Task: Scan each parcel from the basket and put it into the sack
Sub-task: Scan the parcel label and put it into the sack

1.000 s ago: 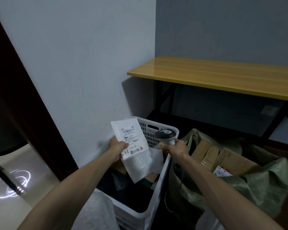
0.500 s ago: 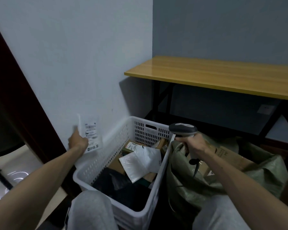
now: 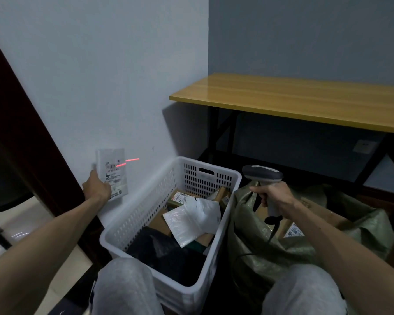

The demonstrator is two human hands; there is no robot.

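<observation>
White parcel [image 3: 112, 172] gripped by outstretched left hand [image 3: 97, 189], facing scanner [image 3: 263, 176].

You sat in a plain back room set up for parcel sorting: bare walls [image 3: 100, 64], a desk [image 3: 305, 105], a basket [image 3: 146, 212] of parcels [image 3: 191, 217], a sack [image 3: 259, 246], a scanner [image 3: 262, 173].
</observation>
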